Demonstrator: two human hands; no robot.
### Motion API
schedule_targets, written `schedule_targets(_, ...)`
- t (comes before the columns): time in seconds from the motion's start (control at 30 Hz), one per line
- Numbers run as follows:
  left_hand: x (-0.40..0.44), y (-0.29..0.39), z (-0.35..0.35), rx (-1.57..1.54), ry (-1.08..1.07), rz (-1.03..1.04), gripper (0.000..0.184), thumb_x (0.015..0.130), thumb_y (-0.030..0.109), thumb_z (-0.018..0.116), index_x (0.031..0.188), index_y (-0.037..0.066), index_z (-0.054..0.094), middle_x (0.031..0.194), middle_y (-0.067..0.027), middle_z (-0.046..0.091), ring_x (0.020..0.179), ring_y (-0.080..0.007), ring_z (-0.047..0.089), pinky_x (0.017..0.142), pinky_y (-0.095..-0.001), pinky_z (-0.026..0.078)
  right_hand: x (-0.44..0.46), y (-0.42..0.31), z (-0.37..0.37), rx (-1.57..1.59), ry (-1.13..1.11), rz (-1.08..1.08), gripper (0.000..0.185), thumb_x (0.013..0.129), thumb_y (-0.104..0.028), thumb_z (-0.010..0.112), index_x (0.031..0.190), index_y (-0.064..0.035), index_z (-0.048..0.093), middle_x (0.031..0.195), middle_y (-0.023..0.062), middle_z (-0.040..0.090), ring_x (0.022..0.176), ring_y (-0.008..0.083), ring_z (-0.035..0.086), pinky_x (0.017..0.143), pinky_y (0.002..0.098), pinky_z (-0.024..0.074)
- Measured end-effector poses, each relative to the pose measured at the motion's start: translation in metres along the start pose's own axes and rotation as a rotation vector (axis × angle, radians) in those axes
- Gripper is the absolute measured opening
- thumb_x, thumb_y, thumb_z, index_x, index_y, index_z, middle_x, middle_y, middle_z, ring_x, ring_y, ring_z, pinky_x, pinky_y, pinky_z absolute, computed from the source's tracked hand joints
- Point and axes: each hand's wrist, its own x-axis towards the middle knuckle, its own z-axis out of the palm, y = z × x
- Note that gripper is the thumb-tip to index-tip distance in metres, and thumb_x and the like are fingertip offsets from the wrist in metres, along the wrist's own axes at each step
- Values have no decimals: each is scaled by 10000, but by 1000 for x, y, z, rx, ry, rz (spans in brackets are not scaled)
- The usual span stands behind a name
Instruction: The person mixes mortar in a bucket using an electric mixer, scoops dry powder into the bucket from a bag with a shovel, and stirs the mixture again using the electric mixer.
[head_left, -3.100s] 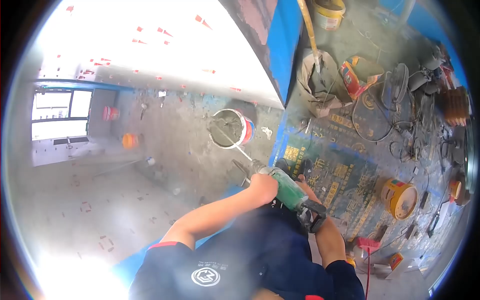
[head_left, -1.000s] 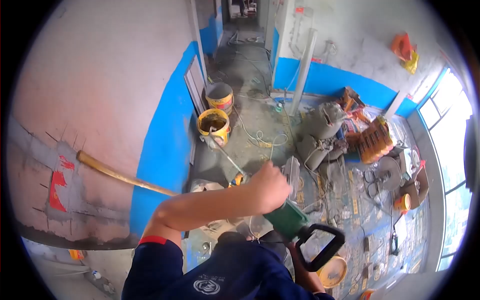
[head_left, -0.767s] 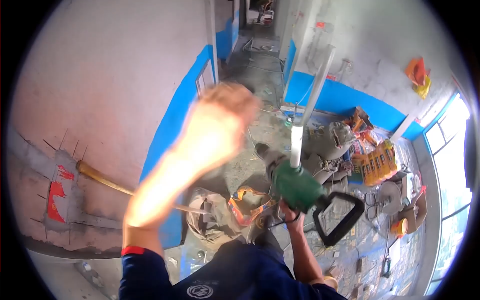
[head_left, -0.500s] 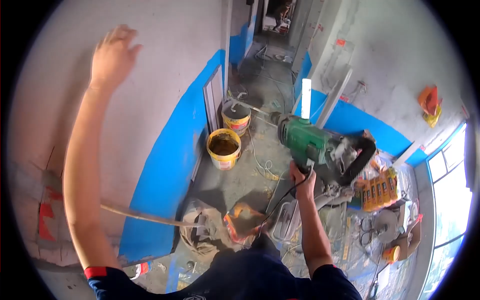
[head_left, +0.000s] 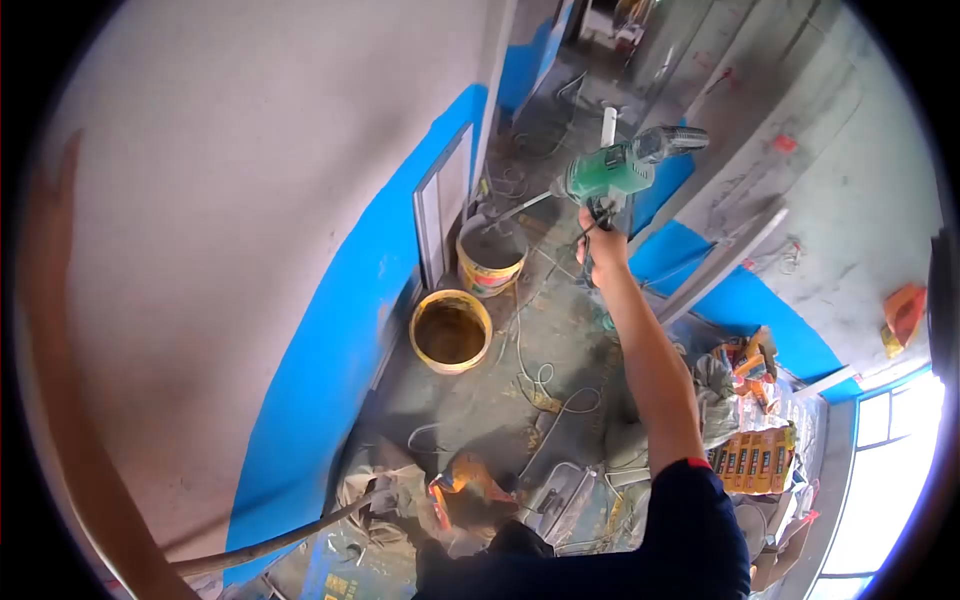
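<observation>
My right hand (head_left: pixel 604 250) is wrapped round the handle of a green power drill (head_left: pixel 608 172), held out over the floor. A thin metal rod (head_left: pixel 528 206) runs from its chuck down to the mouth of the rear yellow bucket (head_left: pixel 492 256), which has grey material inside. Whether the rod's tip is in the material I cannot tell. In front of it stands a second yellow bucket (head_left: pixel 451 333) with brownish contents. My left hand (head_left: pixel 52 195) is raised by the wall at the far left, blurred and partly cut by the dark rim, fingers stretched and holding nothing visible.
A grey panel (head_left: pixel 442 208) leans on the blue-and-white wall (head_left: pixel 330 300). A white cable (head_left: pixel 520 350) loops over the floor. Below are an opened orange bag (head_left: pixel 475 480) and a long pole (head_left: pixel 290 532). Yellow packs (head_left: pixel 757 460) lie near the window at right.
My right arm has stretched forward, carrying the drill farther away, its rod now reaching the rear bucket. My left hand has shifted to the left edge. The view has turned.
</observation>
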Motion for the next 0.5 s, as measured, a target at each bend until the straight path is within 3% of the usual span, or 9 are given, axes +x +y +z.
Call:
schedule_targets(0.1, 2, -5, -4, 70, 49, 16, 642, 970, 502, 480, 1440, 71, 405, 1454, -209, 404, 1323, -392, 407, 1060, -534, 354, 83, 61, 47, 60, 97, 47, 307, 851, -319, 760, 866, -70, 582, 606, 18, 552, 416, 128, 481, 355, 304, 369)
schedule_targets(0.17, -1, -7, -7, 102, 72, 41, 667, 971, 513, 474, 1443, 48, 396, 1463, -231, 383, 1330, -415, 391, 1061, -557, 343, 129, 113, 64, -5, 136, 93, 167, 882, -176, 707, 993, -62, 658, 775, 28, 668, 432, 92, 471, 354, 265, 361)
schedule_targets(0.2, -2, -9, -8, 114, 81, 57, 680, 971, 519, 471, 1444, 37, 392, 1468, -241, 373, 1333, -427, 382, 1061, -568, 337, 139, 132, 71, 19, 114, 97, 68, 882, -106, 676, 940, -71, 671, 806, 26, 677, 430, 86, 465, 360, 249, 358)
schedule_targets(0.23, 0, -6, -6, 114, 101, 73, 693, 972, 525, 468, 1445, 25, 388, 1472, -252, 363, 1336, -439, 374, 1061, -579, 331, 183, 190, 69, 163, 21, 158, 65, 858, -125, 709, 893, -74, 687, 777, 17, 671, 444, 91, 472, 371, 256, 362)
schedule_targets(0.27, 2, -5, -6, 109, 122, 84, 706, 972, 531, 465, 1447, 14, 384, 1477, -262, 352, 1340, -450, 366, 1062, -590, 326, 174, 193, 81, 58, 142, 214, 168, 812, -197, 771, 889, -65, 701, 738, 32, 660, 472, 83, 497, 381, 263, 372)
schedule_targets(0.33, 0, 6, -10, 9, 82, 15, 715, 977, 517, 469, 1460, 2, 355, 1491, -290, 313, 1353, -470, 336, 1067, -595, 316, 184, 240, 94, -452, 338, 8, 366, 733, -315, 830, 950, -50, 702, 829, 123, 704, 710, 231, 664, 609, 370, 511)
schedule_targets(0.37, -1, 6, -14, -48, 21, -56, 712, 982, 497, 476, 1472, 2, 332, 1501, -306, 284, 1364, -477, 314, 1072, -589, 313, 179, 243, 103, -588, 367, 34, 431, 722, -347, 833, 998, -48, 691, 902, 153, 719, 828, 291, 700, 721, 404, 538)
schedule_targets(0.43, 5, -6, -11, -15, 48, 83, 696, 994, 475, 464, 1472, -11, 323, 1507, -308, 271, 1364, -485, 307, 1076, -590, 307, 177, 259, 118, -604, 265, 212, 635, 749, -445, 753, 1240, -82, 580, 1131, 164, 674, 1068, 359, 632, 908, 442, 492)
schedule_targets(0.5, 6, -16, -6, 30, 75, 218, 681, 1006, 453, 451, 1472, -23, 315, 1513, -309, 259, 1365, -492, 300, 1079, -590, 300, 187, 301, 136, -613, 240, 241, 702, 756, -436, 746, 1319, -103, 492, 1184, 178, 649, 1101, 351, 619, 920, 448, 488)
